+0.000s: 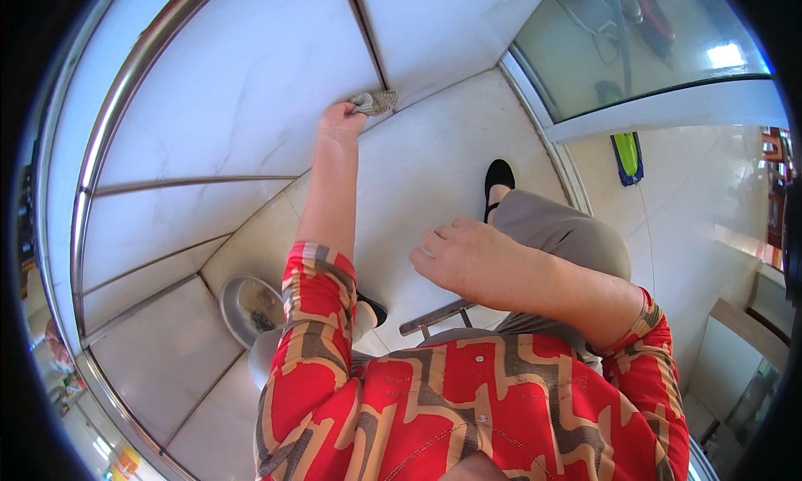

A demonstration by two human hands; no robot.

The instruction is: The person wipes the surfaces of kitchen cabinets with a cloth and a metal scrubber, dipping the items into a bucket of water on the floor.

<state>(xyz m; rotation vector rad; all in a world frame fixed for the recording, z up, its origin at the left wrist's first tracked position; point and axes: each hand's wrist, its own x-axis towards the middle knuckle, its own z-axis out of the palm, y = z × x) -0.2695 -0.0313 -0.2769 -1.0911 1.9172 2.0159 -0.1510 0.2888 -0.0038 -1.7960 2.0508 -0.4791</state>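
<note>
My left hand (343, 118) is closed on a crumpled, striped grey-beige cloth (376, 103). The cloth lies against the foot of the white marbled wall panel (250, 86), where a dark vertical joint meets the floor. Over the floor, in front of my body, my right hand (463, 255) hangs with its back up and its fingers loosely curled. A small pale band, perhaps a ring, shows at one finger. The palm is hidden, and no held object shows there. Left of my left sleeve, a metal basin (235, 302) on the floor contains murky liquid and something dark.
A wooden stool or low frame (438, 317) is partly visible beneath me. A white-framed glass door (664, 105) stands at the upper right, near a green flat mop head (626, 155). A metal rail (103, 124) curves along the left. My black shoe (499, 175) rests on the floor.
</note>
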